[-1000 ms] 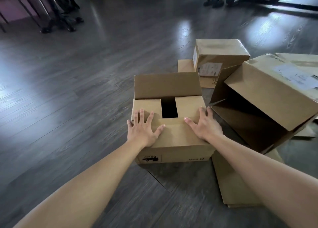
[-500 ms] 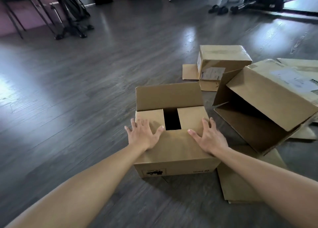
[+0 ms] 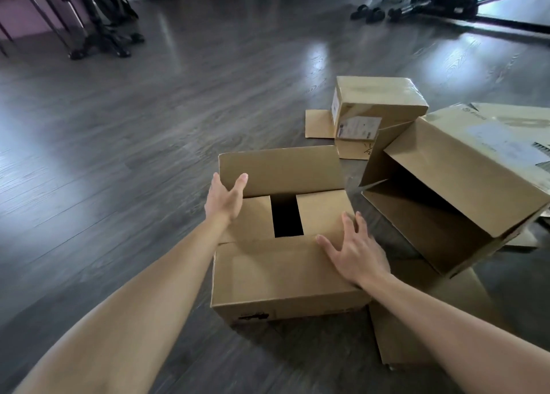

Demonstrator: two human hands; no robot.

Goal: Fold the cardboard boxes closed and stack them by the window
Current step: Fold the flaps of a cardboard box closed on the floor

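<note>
A cardboard box [image 3: 282, 280] stands on the dark wood floor in front of me. Its near flap and two side flaps are folded down, leaving a dark gap in the middle. The far flap [image 3: 291, 170] stands upright. My left hand [image 3: 224, 198] is at that flap's left edge, thumb on its front face and fingers going behind it. My right hand [image 3: 354, 251] presses flat with spread fingers on the folded flaps at the box's right side.
A larger open box [image 3: 461, 167] lies tipped on its side to the right. Behind it sits a small closed box [image 3: 378, 96] with a label. Flattened cardboard [image 3: 416, 334] lies under my right arm. Chair legs [image 3: 98, 36] and equipment stand far back.
My left hand left the folded near flap and reached forward to the upright far flap's left edge. My right hand stayed pressing on the folded flaps. The view moved closer.
</note>
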